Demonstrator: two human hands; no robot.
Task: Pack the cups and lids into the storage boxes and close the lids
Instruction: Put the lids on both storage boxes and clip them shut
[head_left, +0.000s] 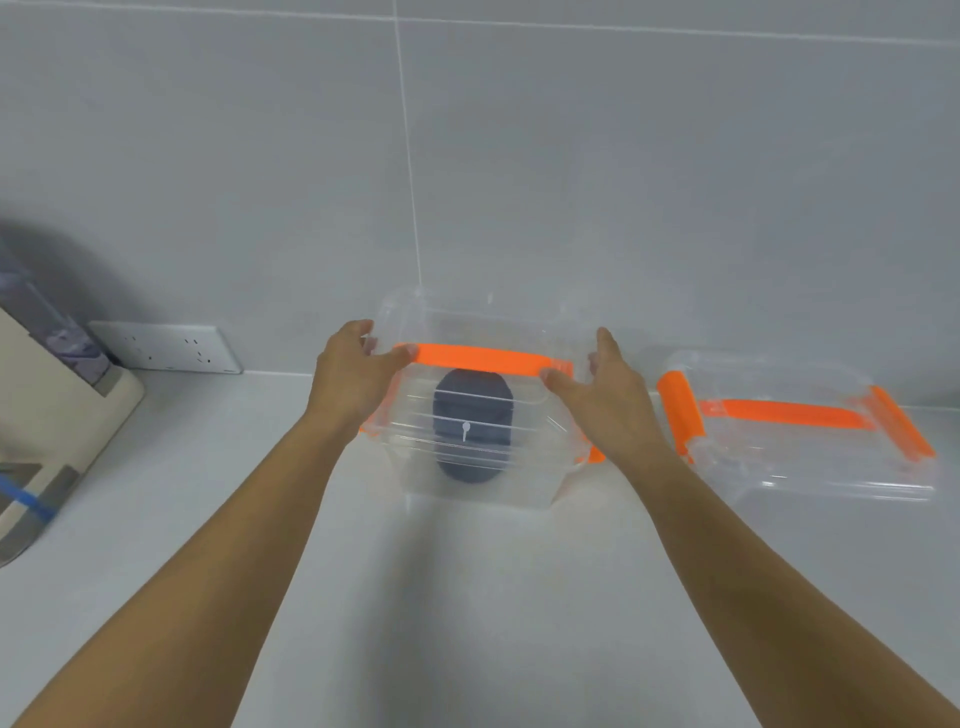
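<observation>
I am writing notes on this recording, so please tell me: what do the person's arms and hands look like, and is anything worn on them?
Both forearms are bare as far as the picture shows: no sleeves in view. The left hand and the right hand carry no gloves, and I can see no watch, bracelet or ring.

**No legible text**

Nothing readable anywhere: no words, brand names or numbers. Only mark seen: a small white symbol (465, 430), a round head on a short stem, on the dark object (471, 415) inside the clear storage box (467, 483); too small and blurred to tell as letter or logo. Wall socket (165, 347) at left with unlabelled slots only.
</observation>
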